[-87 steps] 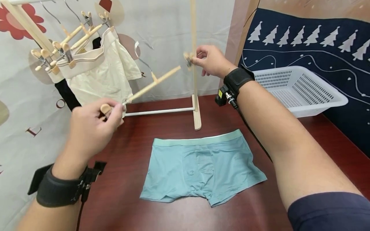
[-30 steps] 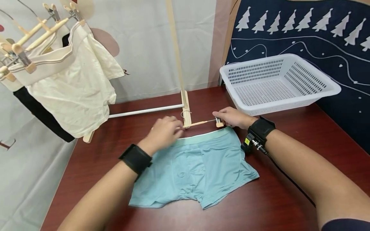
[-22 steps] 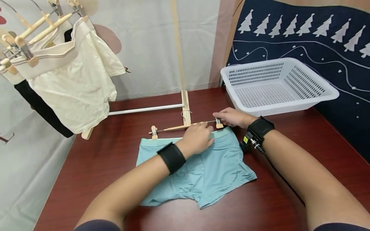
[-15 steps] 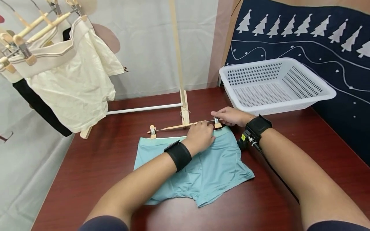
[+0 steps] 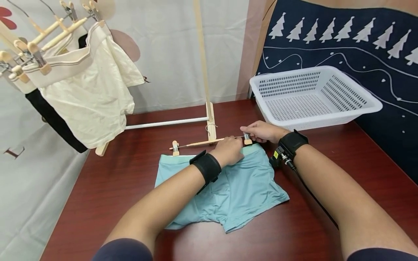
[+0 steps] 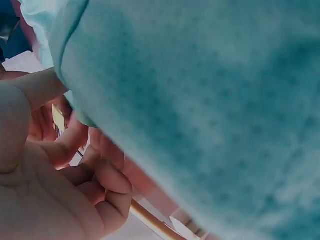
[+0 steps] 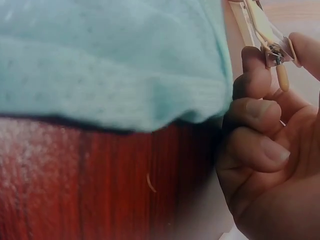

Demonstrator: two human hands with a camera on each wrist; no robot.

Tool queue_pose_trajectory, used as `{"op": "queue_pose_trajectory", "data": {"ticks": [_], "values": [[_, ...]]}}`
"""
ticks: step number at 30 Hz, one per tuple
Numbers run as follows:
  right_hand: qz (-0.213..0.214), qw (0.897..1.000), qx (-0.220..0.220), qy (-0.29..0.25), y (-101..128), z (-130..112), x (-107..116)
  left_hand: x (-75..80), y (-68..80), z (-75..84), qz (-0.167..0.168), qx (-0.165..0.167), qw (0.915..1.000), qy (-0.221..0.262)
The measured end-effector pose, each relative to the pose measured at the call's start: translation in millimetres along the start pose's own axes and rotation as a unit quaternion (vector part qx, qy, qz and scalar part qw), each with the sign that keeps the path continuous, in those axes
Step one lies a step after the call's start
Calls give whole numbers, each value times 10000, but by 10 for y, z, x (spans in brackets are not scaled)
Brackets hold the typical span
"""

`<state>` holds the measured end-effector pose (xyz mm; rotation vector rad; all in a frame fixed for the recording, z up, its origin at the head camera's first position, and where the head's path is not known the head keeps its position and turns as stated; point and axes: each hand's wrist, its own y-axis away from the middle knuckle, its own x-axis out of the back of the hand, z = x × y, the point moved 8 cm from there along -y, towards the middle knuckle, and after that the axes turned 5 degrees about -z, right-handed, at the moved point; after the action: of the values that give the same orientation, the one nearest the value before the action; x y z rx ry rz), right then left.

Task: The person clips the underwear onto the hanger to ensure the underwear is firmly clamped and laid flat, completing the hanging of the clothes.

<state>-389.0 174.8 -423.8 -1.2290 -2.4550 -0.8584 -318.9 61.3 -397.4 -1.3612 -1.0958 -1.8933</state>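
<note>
Light blue briefs point(image 5: 235, 188) lie flat on the dark red table point(image 5: 124, 181). A wooden clip hanger point(image 5: 202, 143) lies along their waistband, its left clip point(image 5: 175, 147) free. My right hand point(image 5: 251, 132) pinches the hanger's right clip point(image 5: 247, 138) between thumb and forefinger; the right wrist view shows that clip point(image 7: 273, 51) beside the briefs' corner point(image 7: 110, 65). My left hand point(image 5: 230, 151) sits on the waistband just left of it, fingers curled at the cloth edge. In the left wrist view the curled fingers point(image 6: 107, 192) lie under the blue cloth point(image 6: 210, 100).
A white perforated basket point(image 5: 313, 96) stands at the back right. A wooden drying rack post point(image 5: 203, 69) and its white base bar point(image 5: 166, 123) stand behind the briefs. Cream shorts point(image 5: 88, 94) and a black garment point(image 5: 55, 121) hang on clip hangers at the left.
The hanger came down from the rack onto the table at the waistband. My left hand slid from the hanger's left end across to the right, close to my right hand.
</note>
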Motion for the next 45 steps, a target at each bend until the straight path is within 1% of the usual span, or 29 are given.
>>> {"op": "queue_pose_trajectory", "data": {"ticks": [3, 5, 8, 12, 15, 19, 22, 25, 27, 29, 33, 36, 40, 45], "values": [[-31, 10000, 29, -58, -3, 12, -8, -4, -7, 0, 35, -37, 9999, 112], [-49, 9998, 49, -177, -4, 21, -9, -9, -17, -5, 63, -120, 9995, 291], [-15, 9994, 77, -340, -1, 34, 2, -25, -39, -5, -26, -383, 9968, 696], [117, 9980, 67, -622, -3, 64, 26, -35, -69, -11, -169, -725, 9905, 1156], [193, 9965, 86, -806, -11, 92, 37, -10, -83, -38, -77, -805, 9864, 1434], [231, 9952, 185, -930, -11, 102, 31, 36, -93, -71, 196, -815, 9815, 1722], [247, 9943, 244, -1004, -11, 98, 20, 50, -95, -79, 328, -855, 9796, 1786], [287, 9937, 276, -1049, -12, 101, 22, 51, -91, -77, 334, -887, 9788, 1817], [295, 9934, 304, -1067, -11, 100, 24, 52, -91, -83, 344, -841, 9788, 1836], [248, 9938, 337, -1034, -8, 97, 19, 52, -92, -101, 384, -716, 9793, 1853], [149, 9948, 326, -953, -5, 99, 4, 60, -94, -153, 579, -359, 9788, 1933], [120, 9961, 297, -818, 0, 96, -1, 70, -99, -178, 751, -169, 9773, 1974], [73, 9983, 271, -504, 19, 69, 1, 86, -106, -194, 900, -56, 9761, 1979], [8, 9996, 210, -182, 41, 53, 4, 83, -101, -189, 827, -62, 9775, 1942]]}}
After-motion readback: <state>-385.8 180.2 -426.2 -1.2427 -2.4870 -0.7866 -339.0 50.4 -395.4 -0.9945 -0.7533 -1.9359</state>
